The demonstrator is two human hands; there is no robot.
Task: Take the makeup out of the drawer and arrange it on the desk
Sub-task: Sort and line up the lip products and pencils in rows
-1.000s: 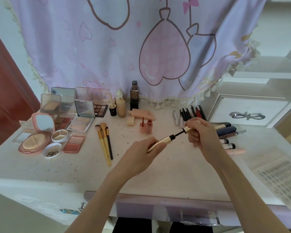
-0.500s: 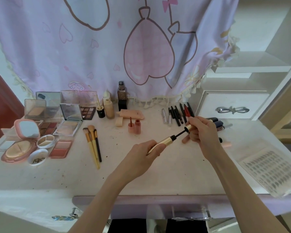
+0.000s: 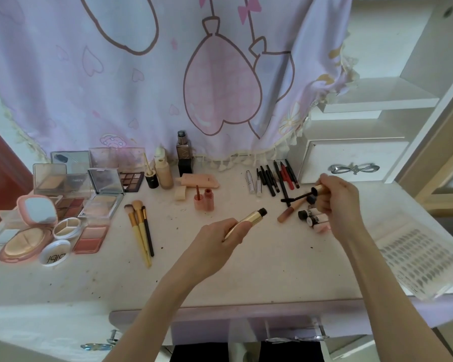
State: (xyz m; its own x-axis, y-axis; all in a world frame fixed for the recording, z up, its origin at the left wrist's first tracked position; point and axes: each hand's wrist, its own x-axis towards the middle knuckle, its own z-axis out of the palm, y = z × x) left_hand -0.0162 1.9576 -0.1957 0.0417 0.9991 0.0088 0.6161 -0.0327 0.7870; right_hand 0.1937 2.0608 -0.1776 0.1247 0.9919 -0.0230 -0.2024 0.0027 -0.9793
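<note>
Gold mascara tube (image 3: 249, 220) gripped in left hand (image 3: 220, 237), wand (image 3: 302, 195) pinched in right hand (image 3: 336, 202); now pulled fully apart, delaying placement on desk (image 3: 246, 273).

I see a white, speckled counter (image 3: 220, 278) laid out with makeup: open compacts and palettes (image 3: 63, 205) crowd the left end, three brushes (image 3: 141, 231) lie side by side just right of them, bottles (image 3: 185, 158) stand along the back edge beside a peach tube (image 3: 199, 180), and a row of pencils (image 3: 275, 178) fans out at right. Small tubes (image 3: 311, 218) cluster nearer the front right, beside a clear sheet of lashes (image 3: 416, 259) overhanging the corner.
</note>
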